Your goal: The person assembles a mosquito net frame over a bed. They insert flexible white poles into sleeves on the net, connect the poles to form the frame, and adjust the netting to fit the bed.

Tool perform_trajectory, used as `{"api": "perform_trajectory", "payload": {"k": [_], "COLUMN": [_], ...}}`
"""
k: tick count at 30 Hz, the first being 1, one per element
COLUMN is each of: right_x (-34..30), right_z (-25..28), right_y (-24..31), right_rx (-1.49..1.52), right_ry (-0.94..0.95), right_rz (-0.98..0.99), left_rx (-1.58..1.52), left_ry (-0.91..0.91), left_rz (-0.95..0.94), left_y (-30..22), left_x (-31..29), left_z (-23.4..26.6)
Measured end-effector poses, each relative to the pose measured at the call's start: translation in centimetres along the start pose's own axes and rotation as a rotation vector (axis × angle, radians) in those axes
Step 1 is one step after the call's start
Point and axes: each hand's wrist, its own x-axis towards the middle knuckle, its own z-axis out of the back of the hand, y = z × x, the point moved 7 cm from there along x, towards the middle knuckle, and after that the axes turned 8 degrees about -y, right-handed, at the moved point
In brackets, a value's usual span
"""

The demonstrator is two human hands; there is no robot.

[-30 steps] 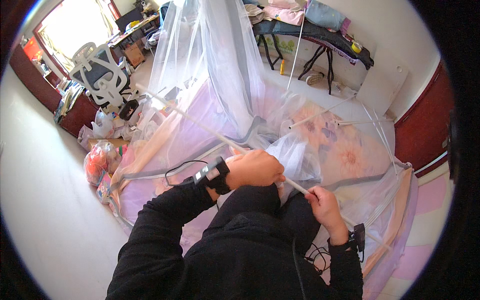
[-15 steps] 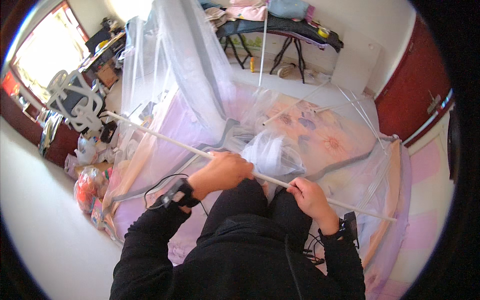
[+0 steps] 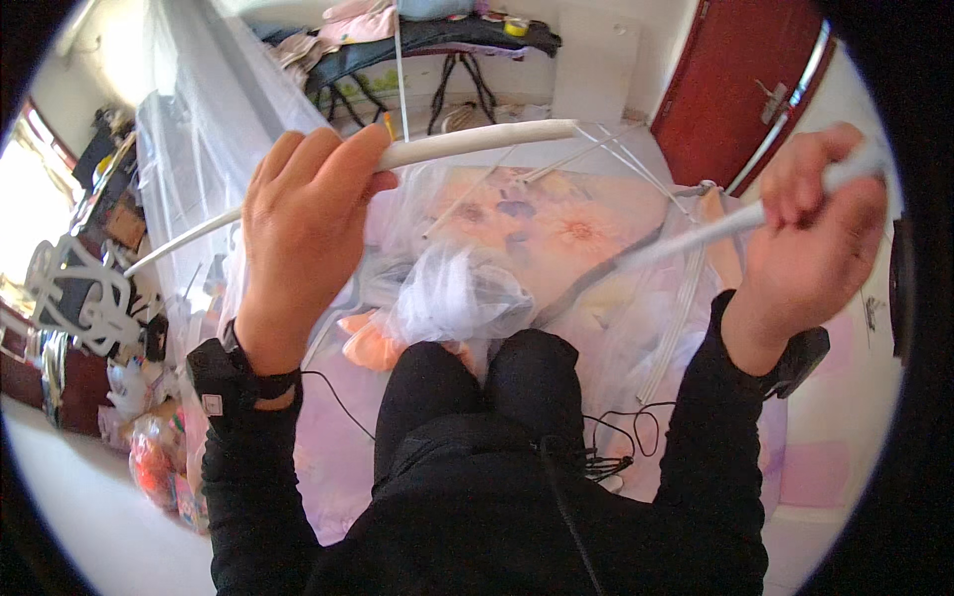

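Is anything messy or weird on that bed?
Yes. The sheer netting lies bunched in a crumpled heap on the flowered bed, with thin white rods scattered loose across it. The left hand and right hand each grip a separate white pole.

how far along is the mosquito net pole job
Done: little that shows; the netting lies bunched on the bed. In hand: the left hand and right hand each grip a white pole. Left: loose rods lie on the bed.
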Motion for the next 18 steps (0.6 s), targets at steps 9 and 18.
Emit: {"api": "perform_trajectory", "payload": {"k": [9,18], "right_x": [-1.0,-9.4], "right_z": [2.8,1.7], "right_y": [-4.6,-15.3], "right_rx": [0.681,1.174], "right_ry": [-0.205,-0.699], "right_rz": [-0.385,-0.838], "left_rx": [-0.39,-0.35], "left_ry": [-0.075,0.405], "left_rz": [0.01,0.23], "left_y": [-8.2,-12.6], "left_x": [3.4,-2.0], "left_z": [-6.4,-13.2]}}
